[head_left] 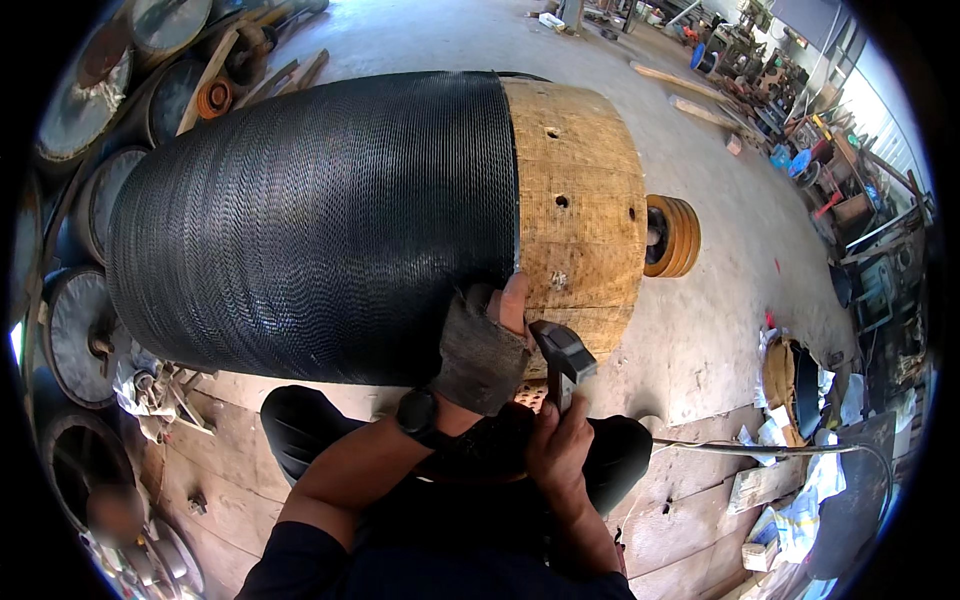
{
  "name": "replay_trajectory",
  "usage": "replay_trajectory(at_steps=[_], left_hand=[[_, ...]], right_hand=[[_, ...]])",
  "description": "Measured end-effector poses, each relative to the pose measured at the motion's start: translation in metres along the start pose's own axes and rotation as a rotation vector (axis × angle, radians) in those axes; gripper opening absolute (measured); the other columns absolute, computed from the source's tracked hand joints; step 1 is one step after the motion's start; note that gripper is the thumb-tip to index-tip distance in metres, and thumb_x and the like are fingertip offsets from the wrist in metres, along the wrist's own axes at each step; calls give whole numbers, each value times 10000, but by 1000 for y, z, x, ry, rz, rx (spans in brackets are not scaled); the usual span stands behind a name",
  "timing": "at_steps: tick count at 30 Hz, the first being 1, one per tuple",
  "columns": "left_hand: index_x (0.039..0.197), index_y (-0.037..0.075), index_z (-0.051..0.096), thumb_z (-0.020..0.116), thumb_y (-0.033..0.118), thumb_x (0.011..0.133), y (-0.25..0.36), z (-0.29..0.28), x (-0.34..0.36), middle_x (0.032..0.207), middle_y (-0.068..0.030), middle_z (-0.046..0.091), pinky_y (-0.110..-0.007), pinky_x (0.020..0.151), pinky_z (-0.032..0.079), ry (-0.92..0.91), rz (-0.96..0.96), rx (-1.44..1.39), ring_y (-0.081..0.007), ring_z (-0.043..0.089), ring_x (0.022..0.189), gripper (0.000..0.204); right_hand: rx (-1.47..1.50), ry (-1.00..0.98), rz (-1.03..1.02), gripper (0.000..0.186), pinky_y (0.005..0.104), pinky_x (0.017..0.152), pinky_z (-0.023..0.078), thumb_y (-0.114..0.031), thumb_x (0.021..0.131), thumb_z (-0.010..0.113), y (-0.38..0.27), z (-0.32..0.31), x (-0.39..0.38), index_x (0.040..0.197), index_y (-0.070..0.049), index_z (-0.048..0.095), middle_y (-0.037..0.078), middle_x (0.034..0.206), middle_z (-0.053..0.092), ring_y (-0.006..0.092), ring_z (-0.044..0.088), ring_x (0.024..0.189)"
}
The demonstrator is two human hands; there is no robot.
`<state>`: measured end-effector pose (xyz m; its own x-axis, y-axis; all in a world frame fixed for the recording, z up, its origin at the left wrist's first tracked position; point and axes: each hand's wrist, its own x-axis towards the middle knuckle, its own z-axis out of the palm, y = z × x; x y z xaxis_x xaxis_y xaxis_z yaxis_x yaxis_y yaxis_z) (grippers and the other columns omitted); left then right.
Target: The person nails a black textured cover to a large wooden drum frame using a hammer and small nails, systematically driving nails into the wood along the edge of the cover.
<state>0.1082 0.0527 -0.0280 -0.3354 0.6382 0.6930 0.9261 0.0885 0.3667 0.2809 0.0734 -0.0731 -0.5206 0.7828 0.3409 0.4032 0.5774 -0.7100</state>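
A large roller lies across in front of me. Its left and middle part is covered in black, finely ridged winding (330, 220); the bare yellowish-brown end (580, 190) at the right has several holes. My left hand (485, 345), in a dark fingerless glove, rests against the near side where the winding meets the bare end. One bare digit points up along that seam and the other fingers curl in; what they pinch is hidden. My right hand (560, 440) is closed round the handle of a hammer (565, 355), its head raised beside the left hand, close to the bare end.
An orange grooved pulley (674, 236) sticks out at the roller's right end. Round drums (85, 335) are stacked along the left. Wooden planks (680, 82) lie on the floor at the far right. A cable (760, 449) runs across the lower right, near papers and scraps.
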Motion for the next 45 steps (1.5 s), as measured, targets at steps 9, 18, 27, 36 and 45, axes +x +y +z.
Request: replay_trajectory(at_steps=[9,18,27,36,45], left_hand=[[1299,-45,551,689,76,819,20,-37,-46,1018,-162,617,-465,796,517,-30,66,-134,-336,609,924,514],[937,39,656,672,389,854,5,-12,-145,952,-147,615,-461,727,521,-720,59,-111,-329,632,885,360],[833,64,665,595,231,906,3,-7,-150,930,-126,636,-441,747,528,-548,88,-174,-307,630,911,196],[931,52,624,671,221,843,5,-15,-140,947,-157,601,-436,745,538,-472,19,-275,-316,622,877,196],[877,71,610,671,179,837,-5,-1,-156,904,-126,565,-422,614,522,-403,39,-319,-296,603,776,129]], right_hand=[[8,95,-230,159,472,581,509,-157,969,602,4,-15,2,985,-6,557,254,732,611,478,633,688],[9,141,-268,241,415,495,479,-196,1011,526,14,-10,-10,1013,43,559,184,635,585,351,668,585],[-82,23,-265,283,484,564,514,-113,904,642,5,-8,2,1109,44,525,205,797,623,442,638,671],[-180,0,-304,314,455,558,534,-135,893,699,9,-14,6,1103,37,542,207,836,650,408,660,675],[-216,81,-252,238,461,524,517,-118,905,672,4,-17,8,1051,15,540,197,699,613,431,631,596]])
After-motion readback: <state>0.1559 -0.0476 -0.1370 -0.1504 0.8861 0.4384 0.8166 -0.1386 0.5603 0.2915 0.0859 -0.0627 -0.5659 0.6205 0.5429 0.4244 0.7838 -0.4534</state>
